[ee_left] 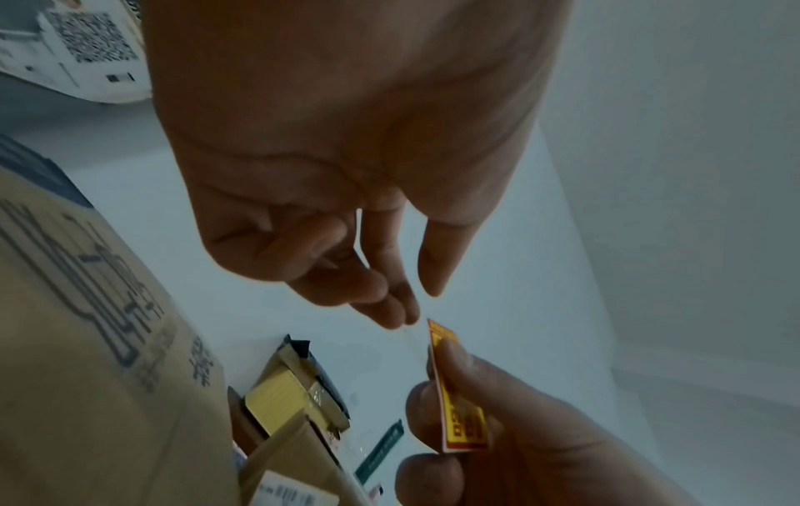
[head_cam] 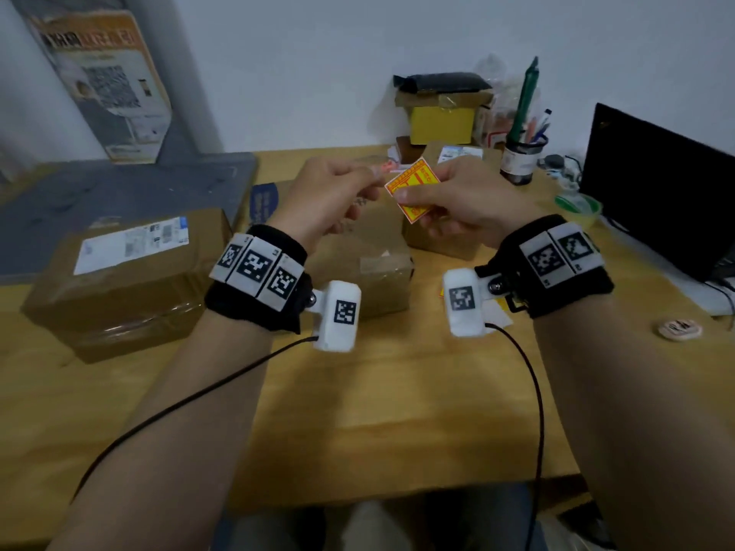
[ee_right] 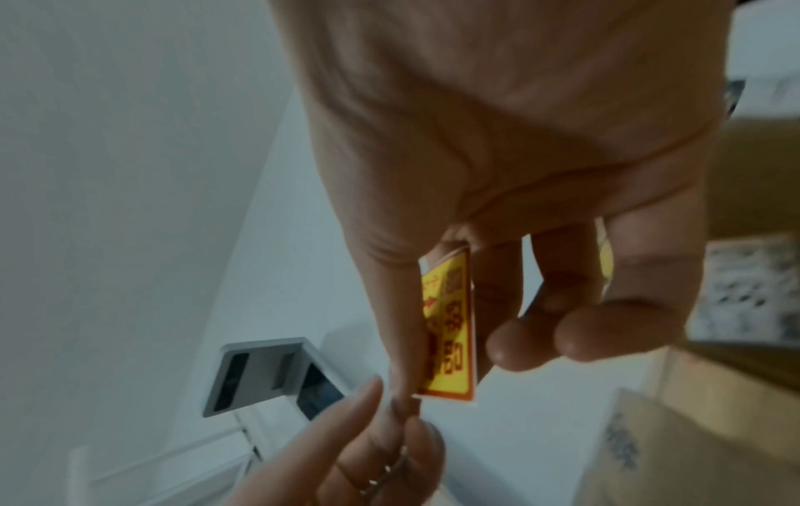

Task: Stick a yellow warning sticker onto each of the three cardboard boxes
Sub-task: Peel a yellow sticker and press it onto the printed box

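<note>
- A wooden table (head_cam: 397,399) is standing against a pale wall, with a dark monitor (head_cam: 656,184) sitting at its right edge and a pen cup (head_cam: 519,161) near the back.
- Three cardboard boxes are lying on the table: a big box (head_cam: 123,280) at the left, a middle box (head_cam: 366,264) under the hands, and a right box (head_cam: 445,240) just behind the right hand.
- The right hand (head_cam: 465,200) is pinching the yellow sticker (head_cam: 413,188) between thumb and fingers, holding it up in the air above the middle box.
- The left hand (head_cam: 330,196) is closing its thumb and fingertips (ee_left: 402,308) at the sticker's upper corner; whether they are gripping a peeled film there is too blurred to tell.
- The sticker is tilted, touching no box.
- A yellow carton (head_cam: 441,121) is sitting at the back, well apart from the hands.
</note>
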{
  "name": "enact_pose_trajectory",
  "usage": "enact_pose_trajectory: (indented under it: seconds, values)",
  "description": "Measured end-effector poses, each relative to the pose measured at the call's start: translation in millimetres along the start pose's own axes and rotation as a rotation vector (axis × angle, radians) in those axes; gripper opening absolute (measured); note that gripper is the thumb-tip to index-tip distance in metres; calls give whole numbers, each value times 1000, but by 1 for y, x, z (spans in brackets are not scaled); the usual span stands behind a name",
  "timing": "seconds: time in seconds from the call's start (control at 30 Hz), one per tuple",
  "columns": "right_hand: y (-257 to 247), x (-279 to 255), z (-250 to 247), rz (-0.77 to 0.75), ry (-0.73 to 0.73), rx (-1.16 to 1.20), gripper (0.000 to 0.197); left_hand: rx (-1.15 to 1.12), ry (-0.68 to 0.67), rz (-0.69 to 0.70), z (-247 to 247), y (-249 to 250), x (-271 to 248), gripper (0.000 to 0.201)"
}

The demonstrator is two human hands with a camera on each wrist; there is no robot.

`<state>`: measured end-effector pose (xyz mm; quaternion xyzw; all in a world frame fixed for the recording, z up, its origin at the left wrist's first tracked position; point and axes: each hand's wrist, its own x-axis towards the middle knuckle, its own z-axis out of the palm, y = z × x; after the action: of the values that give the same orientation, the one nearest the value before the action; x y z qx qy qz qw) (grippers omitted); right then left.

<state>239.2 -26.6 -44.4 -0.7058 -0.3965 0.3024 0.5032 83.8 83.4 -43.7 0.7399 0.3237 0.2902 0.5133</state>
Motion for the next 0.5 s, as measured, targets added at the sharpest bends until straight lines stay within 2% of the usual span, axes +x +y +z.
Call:
enact_pose_trajectory:
  seconds: [0.1,0.2,0.27,0.37,0.43,0.5]
  values:
    - [-4,19,14,-41,-83,42,22,-12,-12,-26,-14,-9,8,19]
    - [-5,30,26,-77,-97,42,22,-38,14,-22,-23,-17,15,18]
    - [-5,38,33,-98,-33,77,28,-46,71,-11,-27,-21,20,17]
    - [-7,51,41,-171,144,41,39,-70,165,-14,-32,-22,24,14]
    - [-8,55,43,-228,220,-6,37,-79,191,-16,-34,-19,23,15]
    - [-10,55,43,-258,231,-46,28,-68,192,-4,-34,-15,22,16]
